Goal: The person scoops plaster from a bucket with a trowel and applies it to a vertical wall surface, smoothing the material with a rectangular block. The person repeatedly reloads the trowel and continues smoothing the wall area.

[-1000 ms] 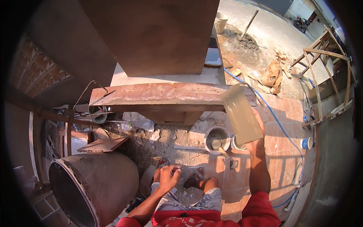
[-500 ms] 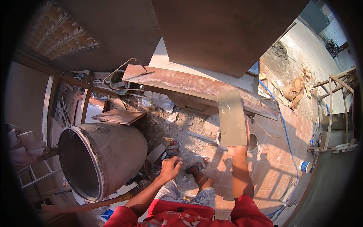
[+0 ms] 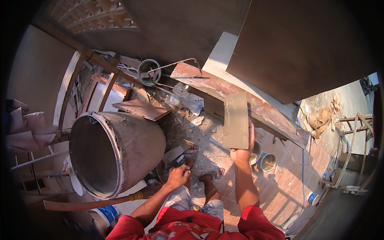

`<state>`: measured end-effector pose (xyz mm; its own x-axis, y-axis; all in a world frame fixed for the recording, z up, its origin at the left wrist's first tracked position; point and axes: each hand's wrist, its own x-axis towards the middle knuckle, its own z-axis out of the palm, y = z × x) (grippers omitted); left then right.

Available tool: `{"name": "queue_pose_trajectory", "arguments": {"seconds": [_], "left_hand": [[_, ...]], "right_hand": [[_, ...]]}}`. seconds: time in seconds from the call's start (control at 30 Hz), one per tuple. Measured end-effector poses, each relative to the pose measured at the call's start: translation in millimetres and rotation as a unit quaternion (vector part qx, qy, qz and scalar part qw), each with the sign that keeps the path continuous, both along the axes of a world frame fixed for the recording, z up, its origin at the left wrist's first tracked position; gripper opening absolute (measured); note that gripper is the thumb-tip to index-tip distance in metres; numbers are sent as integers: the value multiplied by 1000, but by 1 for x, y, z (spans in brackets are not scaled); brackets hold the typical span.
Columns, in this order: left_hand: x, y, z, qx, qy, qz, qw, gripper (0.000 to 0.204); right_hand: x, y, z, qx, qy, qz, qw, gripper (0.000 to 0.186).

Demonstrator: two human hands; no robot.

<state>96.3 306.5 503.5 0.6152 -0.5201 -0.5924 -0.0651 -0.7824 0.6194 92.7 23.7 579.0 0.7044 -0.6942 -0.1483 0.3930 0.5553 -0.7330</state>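
Note:
My right hand (image 3: pixel 243 149) grips a flat rectangular plastering float (image 3: pixel 236 122) from behind. Its broad grey-tan face is smeared with wet-looking mortar and turned up toward me; its handle is hidden. The float is held in front of the red-brown ledge (image 3: pixel 240 88), overlapping its edge in view. In front of my shorts, my left hand (image 3: pixel 179 176) is closed with the fingers curled under, and whatever it may hold is hidden. To its left a large cement-stained drum (image 3: pixel 140 136) lies on its side, its open mouth facing left.
Two buckets (image 3: pixel 268 163) stand behind my right hand on the tiled floor (image 3: pixel 280 188). Rubble (image 3: pixel 196 132) and a wooden panel (image 3: pixel 142 109) lie beyond the drum. Another bucket (image 3: pixel 149 72) sits near the wall. A long wooden handle (image 3: pixel 92 205) crosses at lower left. A blue hose (image 3: pixel 303 176) runs at right.
The view has swung right, so the ledge and wall sit differently. The float has tilted slightly and lies a little left in view. Both hands keep their grips.

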Motion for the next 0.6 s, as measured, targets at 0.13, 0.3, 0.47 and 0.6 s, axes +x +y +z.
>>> {"name": "queue_pose_trajectory", "arguments": {"seconds": [0.13, 0.3, 0.47, 0.6], "left_hand": [[6, 11, 3, -3, 20, 42, 999, 31], [16, 26, -6, 13, 5, 35, 999, 30], [25, 31, -5, 18, -30, 27, 999, 29], [31, 36, -10, 19, -18, 37, 999, 29]], "right_hand": [[23, 14, -5, 0, -1, 18, 1000, 40], [51, 31, -3, 17, 17, 7, 1000, 39], [66, 43, -6, 4, 20, 13, 1000, 39], [75, 53, -8, 8, 11, 22, 1000, 40]]}}
